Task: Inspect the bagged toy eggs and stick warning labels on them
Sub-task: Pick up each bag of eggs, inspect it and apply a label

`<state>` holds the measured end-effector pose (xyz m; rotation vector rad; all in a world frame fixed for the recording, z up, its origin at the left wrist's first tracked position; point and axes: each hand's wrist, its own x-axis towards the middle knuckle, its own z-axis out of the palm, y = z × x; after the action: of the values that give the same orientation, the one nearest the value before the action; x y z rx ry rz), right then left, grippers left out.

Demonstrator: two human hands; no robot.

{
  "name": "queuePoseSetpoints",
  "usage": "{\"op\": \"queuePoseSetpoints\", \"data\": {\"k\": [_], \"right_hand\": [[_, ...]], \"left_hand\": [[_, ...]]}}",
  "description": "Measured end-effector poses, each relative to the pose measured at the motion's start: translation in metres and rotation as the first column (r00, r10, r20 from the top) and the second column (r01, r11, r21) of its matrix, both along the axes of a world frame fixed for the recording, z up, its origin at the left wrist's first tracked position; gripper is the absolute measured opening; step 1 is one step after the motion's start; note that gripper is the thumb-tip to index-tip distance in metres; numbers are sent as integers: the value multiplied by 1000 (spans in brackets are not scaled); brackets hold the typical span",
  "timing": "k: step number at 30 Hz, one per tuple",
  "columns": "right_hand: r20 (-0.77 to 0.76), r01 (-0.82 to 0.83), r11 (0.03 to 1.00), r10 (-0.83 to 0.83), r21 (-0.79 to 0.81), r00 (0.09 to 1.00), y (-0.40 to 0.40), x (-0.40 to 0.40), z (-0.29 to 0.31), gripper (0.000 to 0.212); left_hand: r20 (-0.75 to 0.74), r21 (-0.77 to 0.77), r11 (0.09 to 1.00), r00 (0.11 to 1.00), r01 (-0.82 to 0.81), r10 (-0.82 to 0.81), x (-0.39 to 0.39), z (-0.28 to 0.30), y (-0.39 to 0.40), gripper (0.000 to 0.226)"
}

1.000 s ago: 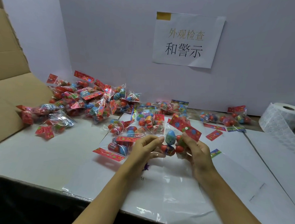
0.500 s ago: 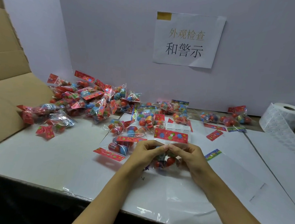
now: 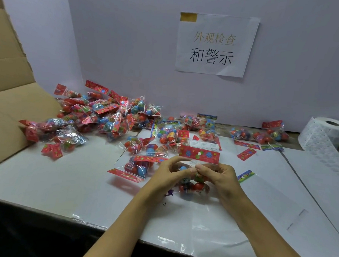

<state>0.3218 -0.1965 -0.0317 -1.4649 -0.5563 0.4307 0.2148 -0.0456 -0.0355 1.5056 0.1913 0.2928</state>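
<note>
Holding one bag of toy eggs just above the table between both hands, left hand and right hand each pinching it below its red header, we are probably pressing on or checking a warning label, so next we are needing a fresh one from the label roll.

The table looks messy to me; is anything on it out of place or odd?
A few red header cards lie loose near the back right with no bag attached, apart from the big heap of bagged toy eggs. Otherwise nothing looks spilled or torn. Both hands, left and right, hold one bag.
</note>
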Motion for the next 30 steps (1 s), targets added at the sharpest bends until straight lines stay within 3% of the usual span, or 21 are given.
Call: {"op": "queuePoseSetpoints", "data": {"k": [3, 8, 10, 12, 14, 18, 20, 23, 25, 27, 30], "right_hand": [[-61, 65, 998, -65, -1, 996, -1, 3, 2, 36], [-99, 218, 975, -214, 32, 972, 0, 4, 4, 48], [-153, 290, 955, -278, 60, 948, -2, 10, 5, 42], [-204, 312, 948, -294, 61, 934, -6, 17, 5, 31], [-217, 301, 953, -285, 44, 934, -8, 20, 4, 25], [-204, 292, 954, -274, 65, 940, -8, 18, 3, 18], [-231, 305, 948, -278, 89, 932, -9, 19, 3, 20], [-284, 344, 933, -305, 101, 909, -11, 22, 4, 32], [-328, 357, 928, -306, 104, 894, -12, 24, 4, 44], [-354, 339, 935, -284, 105, 891, -12, 24, 2, 51], [-314, 279, 959, -251, 49, 916, -10, 21, 1, 51]], "left_hand": [[6, -76, 997, 1000, 8, -8, 1, -2, 2, 61], [69, -36, 986, 984, -161, 163, 4, -4, 2, 63], [79, 104, 943, 948, -317, 310, 4, -2, 5, 60], [143, 275, 829, 873, -487, 466, 6, -4, 6, 52], [208, 339, 741, 814, -580, 542, 7, -5, 5, 44], [119, 513, 654, 801, -556, 587, 12, -15, 8, 28], [94, 633, 568, 781, -526, 617, 13, -20, 10, 25], [213, 659, 481, 757, -578, 618, 11, -21, 10, 19], [319, 633, 512, 799, -580, 510, 11, -19, 10, 14], [303, 698, 568, 899, -435, 317, 10, -19, 5, 17], [227, 845, 447, 954, -294, 198, 9, -26, 1, 28]]}}
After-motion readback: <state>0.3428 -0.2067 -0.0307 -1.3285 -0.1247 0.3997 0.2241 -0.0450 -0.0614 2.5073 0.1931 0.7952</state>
